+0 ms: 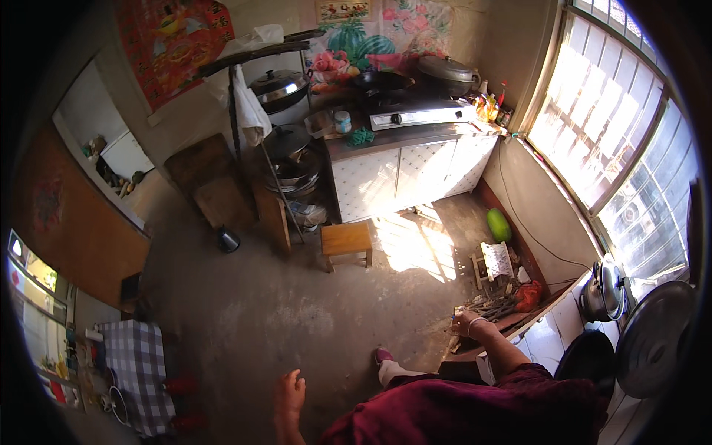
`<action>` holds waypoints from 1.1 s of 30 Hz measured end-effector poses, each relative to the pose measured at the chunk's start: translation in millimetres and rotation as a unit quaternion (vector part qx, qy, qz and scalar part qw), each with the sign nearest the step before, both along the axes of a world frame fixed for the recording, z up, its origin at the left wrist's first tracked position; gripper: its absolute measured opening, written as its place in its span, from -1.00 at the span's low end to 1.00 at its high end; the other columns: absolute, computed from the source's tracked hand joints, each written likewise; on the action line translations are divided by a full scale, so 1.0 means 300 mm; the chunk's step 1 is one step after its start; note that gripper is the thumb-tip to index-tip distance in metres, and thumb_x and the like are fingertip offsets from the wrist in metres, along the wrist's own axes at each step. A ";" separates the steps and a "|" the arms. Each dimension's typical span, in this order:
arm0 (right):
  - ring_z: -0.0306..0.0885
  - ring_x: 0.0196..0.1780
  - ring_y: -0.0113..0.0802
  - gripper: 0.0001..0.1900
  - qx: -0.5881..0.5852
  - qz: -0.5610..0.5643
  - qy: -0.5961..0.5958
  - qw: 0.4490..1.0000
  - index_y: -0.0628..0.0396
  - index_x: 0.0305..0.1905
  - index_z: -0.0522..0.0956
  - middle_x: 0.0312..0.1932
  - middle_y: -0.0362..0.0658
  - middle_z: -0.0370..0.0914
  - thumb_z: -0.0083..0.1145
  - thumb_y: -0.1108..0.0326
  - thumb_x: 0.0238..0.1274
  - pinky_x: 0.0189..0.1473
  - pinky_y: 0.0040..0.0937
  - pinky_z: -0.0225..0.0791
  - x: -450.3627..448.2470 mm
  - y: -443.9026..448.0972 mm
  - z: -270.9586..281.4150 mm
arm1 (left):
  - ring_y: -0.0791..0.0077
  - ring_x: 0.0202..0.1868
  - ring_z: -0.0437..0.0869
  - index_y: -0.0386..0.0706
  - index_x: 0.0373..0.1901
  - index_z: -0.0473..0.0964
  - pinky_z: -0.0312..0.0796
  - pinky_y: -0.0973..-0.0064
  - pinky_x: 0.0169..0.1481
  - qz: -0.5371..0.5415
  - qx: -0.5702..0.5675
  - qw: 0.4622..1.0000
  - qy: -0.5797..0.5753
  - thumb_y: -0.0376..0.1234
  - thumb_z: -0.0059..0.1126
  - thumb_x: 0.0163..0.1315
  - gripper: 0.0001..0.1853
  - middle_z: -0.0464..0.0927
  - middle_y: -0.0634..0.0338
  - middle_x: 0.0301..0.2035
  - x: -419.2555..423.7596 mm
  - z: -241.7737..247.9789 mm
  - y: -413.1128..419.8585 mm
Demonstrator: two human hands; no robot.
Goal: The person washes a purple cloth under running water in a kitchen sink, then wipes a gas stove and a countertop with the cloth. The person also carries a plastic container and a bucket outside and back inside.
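Note:
My right hand [469, 325], with a light bangle at the wrist, is closed around something small. Only a whitish and blue bit of it shows at the fingertips, so I cannot tell what it is. Right beside this hand lies a heap of sticks and twigs [489, 303]. A red plastic bag [528, 296] rests against the heap. Over the bare floor, at the lower middle, my left hand [292, 389] hangs with its fingers loosely bent and nothing visible in it.
A wooden stool [346, 239] stands mid-floor. Behind it is a tiled counter [367, 181] with a gas stove [420, 118]. A watermelon [499, 225] and small folding stool [497, 260] lie by the right wall. Pots [603, 292] sit on white tiles. A checked-cloth table [136, 372] stands left.

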State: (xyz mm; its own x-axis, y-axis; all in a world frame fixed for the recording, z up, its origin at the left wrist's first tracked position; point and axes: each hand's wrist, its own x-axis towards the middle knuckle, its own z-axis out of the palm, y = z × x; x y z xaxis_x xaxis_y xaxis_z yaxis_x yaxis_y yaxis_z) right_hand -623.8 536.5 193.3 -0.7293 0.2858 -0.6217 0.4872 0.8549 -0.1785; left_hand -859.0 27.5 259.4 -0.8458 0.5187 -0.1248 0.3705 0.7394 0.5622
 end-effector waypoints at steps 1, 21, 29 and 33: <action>0.59 0.03 0.07 -0.66 0.009 -0.039 0.034 0.999 0.10 -0.12 0.67 -0.11 0.10 0.64 -0.03 0.13 0.28 0.10 -0.10 0.42 -0.019 0.051 0.030 | 0.04 -0.13 0.66 -0.24 -0.11 0.58 0.50 0.21 -0.03 -0.006 -0.015 1.000 -0.002 -0.36 0.21 0.20 -0.75 0.63 -0.07 -0.23 -0.023 -0.014 0.047; 0.58 0.00 0.04 -0.70 -0.025 -0.233 0.053 0.971 0.03 -0.08 0.65 -0.09 0.03 0.64 0.04 0.14 0.25 0.08 -0.14 0.40 -0.151 0.416 0.083 | 0.11 -0.20 0.70 -0.25 -0.13 0.59 0.52 0.29 -0.10 -0.032 0.000 0.999 0.007 -0.38 0.16 0.24 -0.80 0.66 -0.03 -0.27 -0.805 -0.082 0.776; 0.67 -0.05 -0.20 -0.74 -0.001 -0.483 0.158 0.861 0.09 0.00 0.64 -0.14 0.02 0.69 0.12 0.28 0.29 -0.01 -0.28 0.49 -0.317 0.405 0.273 | 0.08 -0.02 0.61 -0.19 -0.11 0.58 0.49 0.26 0.04 -0.123 0.046 0.991 0.032 -0.38 0.19 0.21 -0.78 0.58 0.03 -0.06 -1.208 -0.083 1.160; 0.66 -0.02 -0.25 -0.71 -0.075 -0.467 0.066 0.879 0.09 0.00 0.65 -0.12 -0.01 0.69 0.14 0.23 0.25 0.04 -0.32 0.47 -0.335 0.382 0.164 | 0.02 0.12 0.52 -0.23 -0.06 0.54 0.47 0.24 0.10 -0.193 0.110 0.972 0.080 -0.44 0.23 0.16 -0.71 0.44 -0.06 0.14 -1.342 -0.041 1.417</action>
State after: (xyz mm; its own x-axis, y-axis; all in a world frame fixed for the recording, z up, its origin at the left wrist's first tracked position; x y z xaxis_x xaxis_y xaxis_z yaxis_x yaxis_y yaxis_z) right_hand -724.1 651.2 242.5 -0.2884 0.7203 -0.6309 0.9306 0.0557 -0.3618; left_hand -1261.5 452.7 247.0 -0.5827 0.8001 0.1426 0.6923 0.3968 0.6028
